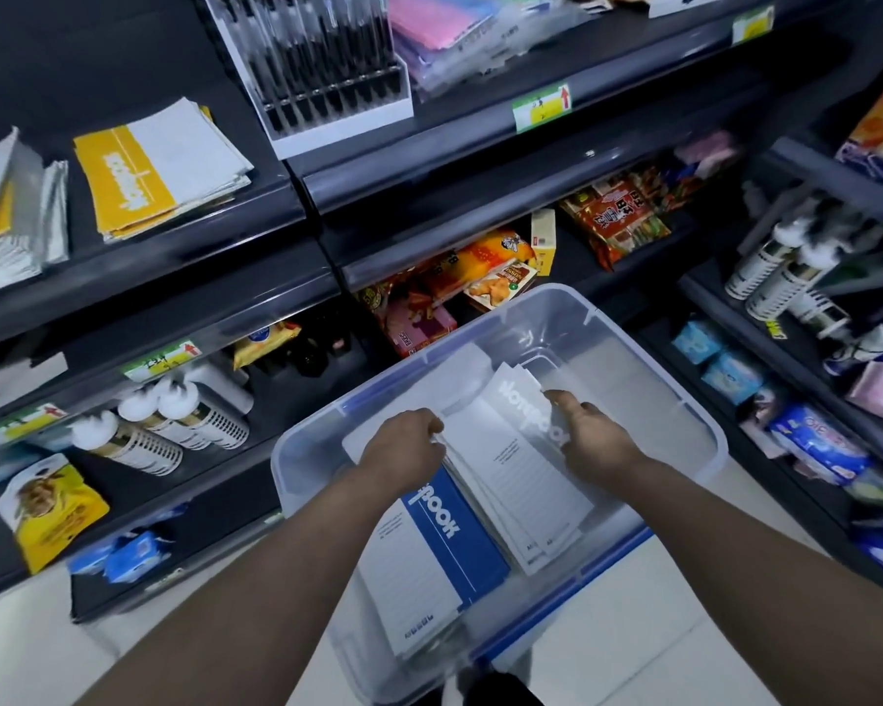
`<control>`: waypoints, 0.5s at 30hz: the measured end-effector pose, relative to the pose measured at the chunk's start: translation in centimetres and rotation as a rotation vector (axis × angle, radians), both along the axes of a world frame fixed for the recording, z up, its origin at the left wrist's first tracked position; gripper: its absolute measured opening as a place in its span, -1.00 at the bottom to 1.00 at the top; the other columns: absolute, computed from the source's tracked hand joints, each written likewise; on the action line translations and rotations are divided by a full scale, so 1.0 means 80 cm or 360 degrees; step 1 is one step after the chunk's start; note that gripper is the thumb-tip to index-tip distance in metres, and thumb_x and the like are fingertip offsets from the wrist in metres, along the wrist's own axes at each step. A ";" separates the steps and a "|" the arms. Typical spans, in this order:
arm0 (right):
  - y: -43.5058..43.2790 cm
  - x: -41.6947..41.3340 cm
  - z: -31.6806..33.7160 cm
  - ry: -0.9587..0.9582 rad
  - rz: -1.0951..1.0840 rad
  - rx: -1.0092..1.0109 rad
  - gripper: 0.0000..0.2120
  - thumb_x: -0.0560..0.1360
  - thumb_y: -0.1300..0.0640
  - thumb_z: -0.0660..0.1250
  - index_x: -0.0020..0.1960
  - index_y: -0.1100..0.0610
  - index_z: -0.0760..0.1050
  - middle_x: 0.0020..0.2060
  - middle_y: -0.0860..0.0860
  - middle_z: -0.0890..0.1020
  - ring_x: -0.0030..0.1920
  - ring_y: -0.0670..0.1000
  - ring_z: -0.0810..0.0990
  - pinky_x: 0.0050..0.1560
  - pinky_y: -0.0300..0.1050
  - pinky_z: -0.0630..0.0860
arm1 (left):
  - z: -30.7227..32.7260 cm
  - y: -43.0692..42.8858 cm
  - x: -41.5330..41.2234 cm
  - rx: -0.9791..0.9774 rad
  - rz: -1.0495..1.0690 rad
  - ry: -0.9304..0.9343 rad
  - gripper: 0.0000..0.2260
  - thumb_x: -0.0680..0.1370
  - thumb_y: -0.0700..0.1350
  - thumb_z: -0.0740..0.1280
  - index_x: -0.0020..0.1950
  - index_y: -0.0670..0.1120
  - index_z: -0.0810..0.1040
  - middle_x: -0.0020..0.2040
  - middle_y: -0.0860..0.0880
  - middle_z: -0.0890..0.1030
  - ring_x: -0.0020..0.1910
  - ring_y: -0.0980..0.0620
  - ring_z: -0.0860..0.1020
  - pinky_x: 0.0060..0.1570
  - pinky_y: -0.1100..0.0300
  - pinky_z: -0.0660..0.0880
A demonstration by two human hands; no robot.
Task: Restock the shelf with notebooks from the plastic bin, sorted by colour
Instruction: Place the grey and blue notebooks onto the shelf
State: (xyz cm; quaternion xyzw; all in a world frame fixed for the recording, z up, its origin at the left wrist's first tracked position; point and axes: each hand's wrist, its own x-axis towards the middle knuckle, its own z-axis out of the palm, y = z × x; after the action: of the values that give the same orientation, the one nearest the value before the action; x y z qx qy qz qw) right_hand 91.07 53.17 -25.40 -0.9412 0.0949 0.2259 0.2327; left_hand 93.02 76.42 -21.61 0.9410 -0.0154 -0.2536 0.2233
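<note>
A clear plastic bin (684, 400) with blue clips sits on the floor below me. Inside it, a stack of grey-white notebooks (518, 466) lies tilted over a blue-and-white notebook (455, 537). My left hand (404, 443) pinches the stack's left edge. My right hand (590, 433) grips its right edge near the top. On the upper left shelf (174, 257) lies a pile of yellow-and-white notebooks (159, 165), with grey notebooks (11, 211) to its left.
Dark shelves hold a pen display (322, 68), pastel folders (444, 22), snack packets (485, 277), white bottles (164, 430) and tissue packs (720, 364). Another shelf unit with bottles stands at the right. Pale floor shows around the bin.
</note>
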 end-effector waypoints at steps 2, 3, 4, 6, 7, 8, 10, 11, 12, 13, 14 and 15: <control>-0.003 -0.001 0.004 0.0003 -0.0011 0.0071 -0.34 0.47 0.24 0.25 0.47 -0.13 0.10 0.27 0.12 0.47 0.19 0.19 0.51 0.01 -0.12 0.39 | 0.001 0.001 -0.002 -0.0009 -0.0002 0.0000 -0.68 0.59 -0.14 0.25 0.35 -0.07 0.47 0.30 -0.04 0.52 0.22 -0.04 0.52 0.13 0.11 0.52; -0.005 -0.002 0.007 -0.0020 -0.0050 0.0130 -0.37 0.48 0.22 0.27 0.44 -0.16 0.13 0.30 0.08 0.48 0.20 0.16 0.51 0.00 -0.14 0.38 | 0.001 0.002 -0.003 -0.0016 0.0008 0.0008 -0.68 0.59 -0.14 0.25 0.34 -0.07 0.48 0.30 -0.04 0.52 0.21 -0.05 0.52 0.13 0.10 0.52; -0.007 -0.004 0.011 -0.0062 -0.0093 0.0195 -0.39 0.48 0.22 0.28 0.42 -0.18 0.16 0.32 0.04 0.47 0.22 0.14 0.51 0.00 -0.16 0.38 | 0.002 0.003 -0.004 -0.0022 0.0020 0.0016 -0.69 0.59 -0.13 0.26 0.34 -0.08 0.47 0.30 -0.04 0.52 0.20 -0.05 0.53 0.14 0.09 0.52; -0.012 -0.008 0.023 -0.0157 -0.0168 0.0278 -0.39 0.47 0.25 0.28 0.40 -0.18 0.21 0.32 0.00 0.47 0.22 0.11 0.52 0.01 -0.16 0.39 | 0.002 0.006 -0.006 -0.0017 0.0028 0.0028 -0.69 0.60 -0.12 0.26 0.35 -0.08 0.47 0.30 -0.05 0.52 0.21 -0.05 0.52 0.17 0.08 0.51; -0.014 -0.010 0.031 -0.0214 -0.0205 0.0299 -0.39 0.46 0.26 0.28 0.39 -0.19 0.23 0.31 -0.01 0.48 0.20 0.11 0.53 0.04 -0.14 0.42 | 0.003 0.007 -0.007 -0.0007 0.0026 0.0035 -0.69 0.60 -0.12 0.27 0.35 -0.08 0.47 0.30 -0.04 0.52 0.22 -0.04 0.51 0.18 0.08 0.50; -0.017 -0.014 0.040 -0.0281 -0.0235 0.0314 -0.38 0.45 0.28 0.28 0.39 -0.20 0.23 0.31 0.00 0.49 0.20 0.10 0.53 0.11 -0.11 0.45 | 0.002 0.007 -0.008 -0.0001 0.0026 0.0041 -0.69 0.60 -0.12 0.26 0.35 -0.08 0.46 0.30 -0.04 0.52 0.23 -0.04 0.51 0.18 0.09 0.49; -0.024 -0.021 0.061 -0.0396 -0.0265 0.0277 -0.35 0.45 0.32 0.26 0.40 -0.19 0.22 0.34 0.02 0.46 0.26 0.10 0.50 0.23 -0.07 0.44 | 0.003 0.004 -0.010 0.0031 0.0022 0.0058 -0.69 0.61 -0.11 0.24 0.35 -0.07 0.46 0.30 -0.04 0.51 0.23 -0.04 0.51 0.15 0.10 0.50; -0.027 -0.025 0.073 -0.0437 -0.0281 0.0227 -0.34 0.46 0.33 0.25 0.42 -0.17 0.21 0.37 0.02 0.43 0.30 0.11 0.47 0.24 -0.07 0.41 | 0.003 0.000 -0.012 0.0053 0.0015 0.0067 -0.69 0.61 -0.11 0.24 0.36 -0.07 0.45 0.31 -0.04 0.51 0.23 -0.04 0.51 0.14 0.11 0.50; -0.032 -0.029 0.084 -0.0475 -0.0300 0.0173 -0.34 0.47 0.33 0.24 0.44 -0.16 0.20 0.38 0.03 0.41 0.32 0.12 0.45 0.22 -0.06 0.40 | 0.002 -0.005 -0.014 0.0076 0.0003 0.0084 -0.68 0.60 -0.12 0.23 0.37 -0.08 0.44 0.31 -0.05 0.50 0.23 -0.05 0.50 0.14 0.13 0.49; -0.035 -0.034 0.094 -0.0512 -0.0314 0.0124 -0.34 0.48 0.33 0.23 0.45 -0.16 0.19 0.38 0.05 0.40 0.31 0.14 0.45 0.17 -0.05 0.41 | 0.001 -0.011 -0.016 0.0094 -0.0015 0.0113 -0.68 0.60 -0.13 0.23 0.36 -0.09 0.44 0.31 -0.06 0.49 0.22 -0.05 0.50 0.11 0.16 0.47; -0.038 -0.038 0.104 -0.0555 -0.0314 0.0082 -0.34 0.49 0.33 0.22 0.47 -0.15 0.17 0.36 0.07 0.40 0.26 0.17 0.47 0.08 -0.04 0.41 | 0.000 -0.018 -0.019 0.0104 -0.0027 0.0151 -0.71 0.60 -0.15 0.22 0.32 -0.10 0.45 0.26 -0.07 0.50 0.18 -0.05 0.51 0.06 0.20 0.44; -0.039 -0.040 0.110 -0.0603 -0.0309 0.0045 -0.34 0.50 0.33 0.22 0.47 -0.14 0.16 0.32 0.09 0.41 0.21 0.18 0.50 -0.01 -0.05 0.40 | -0.003 -0.024 -0.021 0.0088 0.0000 0.0193 -0.79 0.60 -0.17 0.22 0.21 -0.11 0.49 0.16 -0.08 0.52 0.10 -0.05 0.52 -0.02 0.21 0.41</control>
State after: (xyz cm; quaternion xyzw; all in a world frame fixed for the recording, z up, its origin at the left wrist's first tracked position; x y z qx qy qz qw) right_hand 87.86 50.05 -16.56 -0.9499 0.1364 0.0227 0.2802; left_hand 91.33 74.46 -21.87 0.9298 0.0052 -0.3104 0.1979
